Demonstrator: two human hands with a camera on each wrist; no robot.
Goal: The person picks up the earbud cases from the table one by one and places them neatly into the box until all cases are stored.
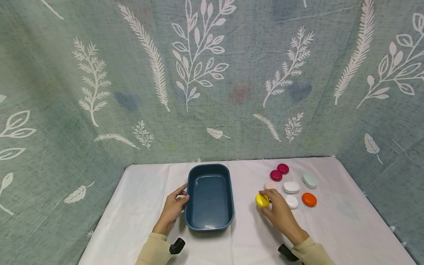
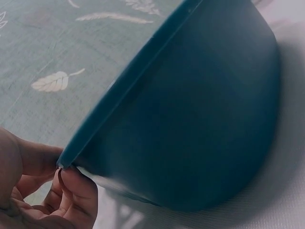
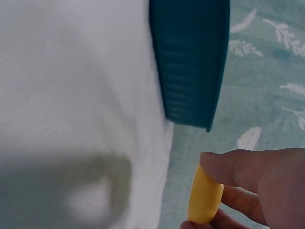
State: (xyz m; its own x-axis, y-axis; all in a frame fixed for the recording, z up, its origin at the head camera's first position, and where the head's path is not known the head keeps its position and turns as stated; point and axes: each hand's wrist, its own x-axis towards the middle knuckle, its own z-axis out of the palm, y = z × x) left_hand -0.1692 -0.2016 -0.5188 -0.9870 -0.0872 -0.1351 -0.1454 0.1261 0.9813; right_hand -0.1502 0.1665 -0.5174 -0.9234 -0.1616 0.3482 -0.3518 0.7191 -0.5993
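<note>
A dark blue rectangular plastic tub (image 1: 209,198) with rounded corners stands on the white cloth, nothing inside it. My left hand (image 1: 173,207) pinches its rim on the left side; in the left wrist view the thumb and a finger (image 2: 78,191) meet at the rim's edge. To the tub's right, my right hand (image 1: 279,211) holds a yellow rounded soap bar (image 1: 262,200) by its edges. The right wrist view shows this soap (image 3: 205,198) between thumb and fingers, raised off the cloth, with the tub (image 3: 190,67) beyond.
Behind and right of my right hand lie two dark red soaps (image 1: 276,175), a pale pink one (image 1: 270,185), two white ones (image 1: 291,187), a mint one (image 1: 309,180) and an orange one (image 1: 309,199). A green leaf-patterned curtain (image 1: 212,110) borders the table's back and sides.
</note>
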